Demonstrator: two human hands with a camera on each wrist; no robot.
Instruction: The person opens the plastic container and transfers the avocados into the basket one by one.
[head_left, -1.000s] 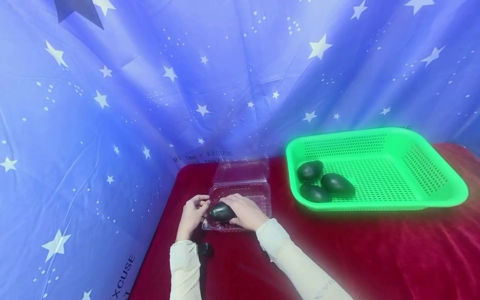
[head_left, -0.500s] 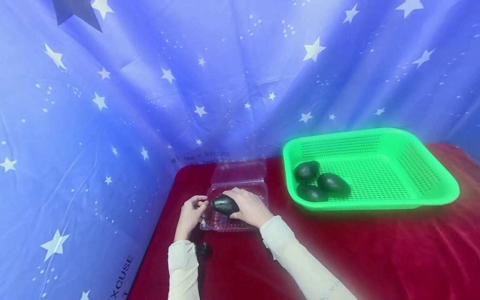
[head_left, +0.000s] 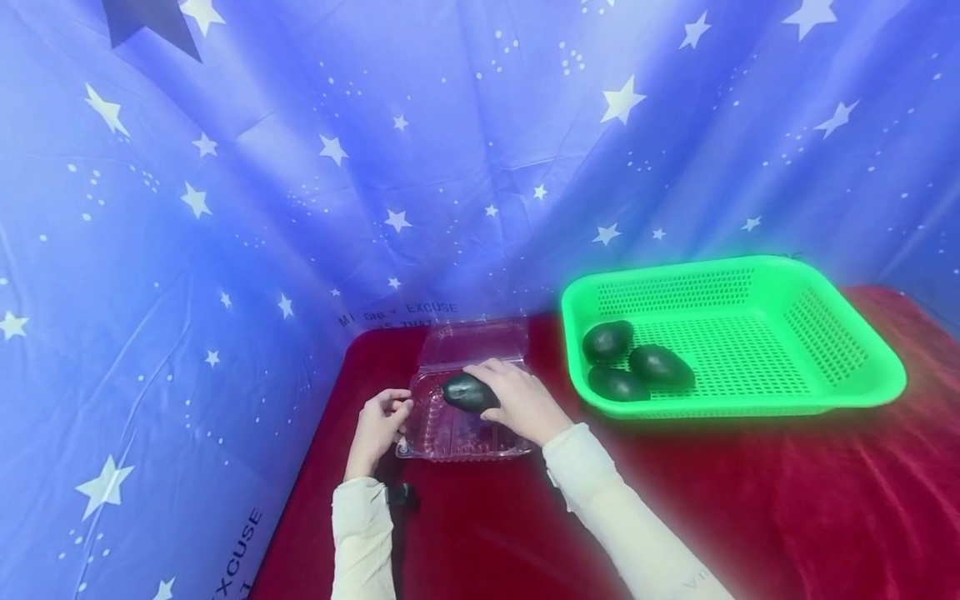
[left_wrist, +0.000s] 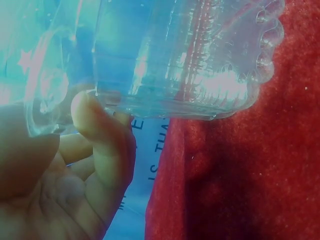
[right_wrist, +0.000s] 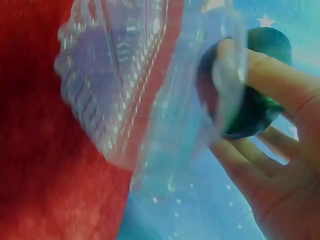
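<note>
A clear plastic clamshell container [head_left: 465,437] lies on the red cloth with its lid [head_left: 480,342] folded back. My left hand [head_left: 378,425] pinches the rim at its left side; the thumb [left_wrist: 90,112] shows against the plastic edge in the left wrist view. Held in my right hand [head_left: 525,402] is a dark green avocado [head_left: 467,392], over the container's right part. In the right wrist view the thumb and fingers go round the avocado [right_wrist: 270,42], and the container's clear wall covers part of it.
To the right stands a green mesh basket [head_left: 817,404] with three dark avocados [head_left: 660,367] at its left end. A small black object [head_left: 403,497] is at my left wrist. Behind the table hangs a blue star-patterned curtain [head_left: 450,167].
My right hand has raised the avocado from inside the container's left part and carried it to the right. The left hand has stayed at the rim.
</note>
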